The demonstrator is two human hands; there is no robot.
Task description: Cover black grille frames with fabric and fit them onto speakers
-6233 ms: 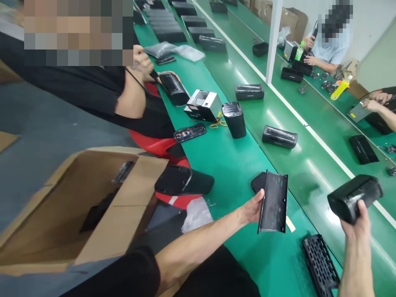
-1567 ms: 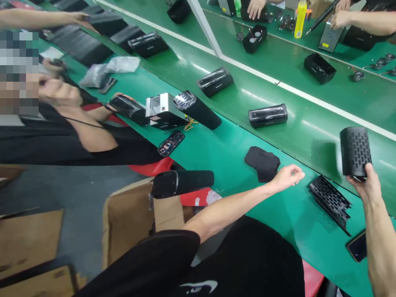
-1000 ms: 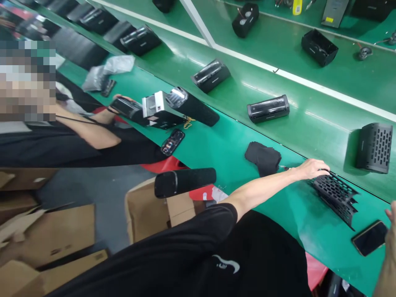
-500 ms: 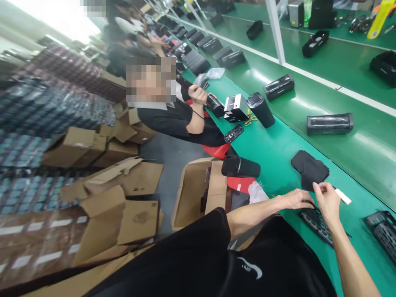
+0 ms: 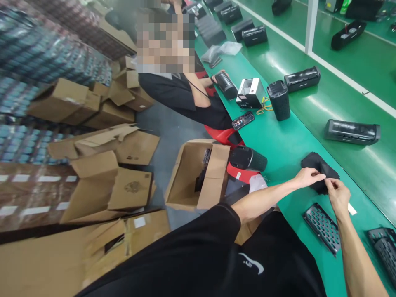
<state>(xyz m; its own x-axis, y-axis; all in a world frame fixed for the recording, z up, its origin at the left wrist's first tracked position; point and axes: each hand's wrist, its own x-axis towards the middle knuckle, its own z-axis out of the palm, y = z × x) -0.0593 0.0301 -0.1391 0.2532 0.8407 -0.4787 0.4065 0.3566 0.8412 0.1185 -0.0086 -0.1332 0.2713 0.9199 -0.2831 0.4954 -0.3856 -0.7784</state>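
A stack of black cloth pieces (image 5: 313,161) lies on the green workbench (image 5: 287,140). My left hand (image 5: 308,177) reaches over the stack, thumb and fingers closed on the edge of a black cloth piece. Close beside it, my right hand (image 5: 339,196) pinches the same dark cloth between thumb and fingertips. How many layers are pinched cannot be seen. A white strip (image 5: 352,209) shows partly behind my right hand. Nearer to me, a black perforated grille (image 5: 322,228) lies on the bench, touched by neither hand.
Another black perforated housing (image 5: 383,247) lies at the right edge. Black speaker bodies (image 5: 352,132) stand along the green line. A co-worker (image 5: 176,90) sits to the left, near a white-topped box (image 5: 251,93). An open cardboard box (image 5: 213,181) stands on the floor beside the bench.
Both hands have moved from the perforated grille to the stack of black cloth and now pinch cloth. The grille stays on the bench. The co-worker's raised hand has lowered.
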